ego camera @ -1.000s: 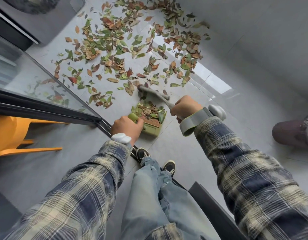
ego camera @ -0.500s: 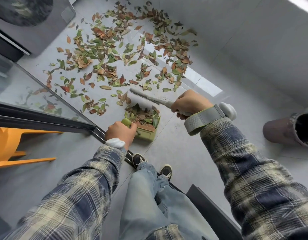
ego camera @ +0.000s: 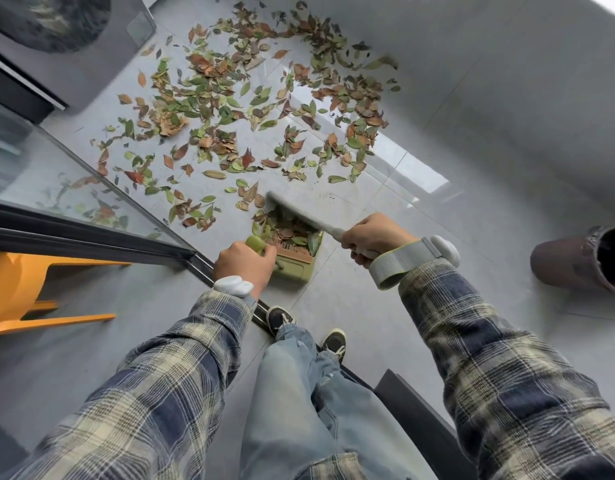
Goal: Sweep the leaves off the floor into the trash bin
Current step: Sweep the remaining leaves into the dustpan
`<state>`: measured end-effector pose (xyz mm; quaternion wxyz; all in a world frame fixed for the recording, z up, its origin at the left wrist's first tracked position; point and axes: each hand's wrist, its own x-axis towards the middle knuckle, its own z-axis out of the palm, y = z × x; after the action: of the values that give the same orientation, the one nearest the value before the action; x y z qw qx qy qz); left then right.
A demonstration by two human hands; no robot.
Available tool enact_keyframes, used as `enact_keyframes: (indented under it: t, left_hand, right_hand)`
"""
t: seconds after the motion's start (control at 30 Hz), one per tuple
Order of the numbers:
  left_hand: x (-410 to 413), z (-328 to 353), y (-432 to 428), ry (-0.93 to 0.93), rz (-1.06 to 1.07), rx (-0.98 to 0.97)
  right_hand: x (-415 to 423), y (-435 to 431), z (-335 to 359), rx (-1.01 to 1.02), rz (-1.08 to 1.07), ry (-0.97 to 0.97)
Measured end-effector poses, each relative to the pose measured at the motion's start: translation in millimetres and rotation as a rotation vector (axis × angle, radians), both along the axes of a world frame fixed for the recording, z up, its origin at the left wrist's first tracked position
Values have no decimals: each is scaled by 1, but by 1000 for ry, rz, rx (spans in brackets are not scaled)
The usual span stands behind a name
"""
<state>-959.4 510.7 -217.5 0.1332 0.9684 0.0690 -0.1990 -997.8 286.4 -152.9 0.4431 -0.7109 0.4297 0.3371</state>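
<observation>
Green and brown leaves lie scattered over the grey tiled floor ahead of me. A small green dustpan sits on the floor, holding a heap of leaves. My left hand grips its green handle. My right hand grips the handle of a grey hand brush, whose head lies across the pan's front edge among the leaves. A dark round trash bin stands at the right edge, its opening facing me.
A glass sliding door with a dark track runs along the left. An orange stool stands behind it. A grey appliance fills the top left. A pale wall bounds the right. My feet stand below the dustpan.
The brush swung out over the leaves ahead of the pan and has come back to its front edge. The trash bin has come further into view at the right.
</observation>
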Motion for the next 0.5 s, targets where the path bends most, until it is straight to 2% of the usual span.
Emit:
enact_keyframes:
  t: [0.23, 0.5]
  left_hand:
    - [-1, 2, -2, 15, 0, 2]
    - [-12, 6, 3, 67, 4, -13]
  right_hand:
    - [8, -19, 33, 132, -163, -37]
    - [-8, -10, 33, 13, -88, -110]
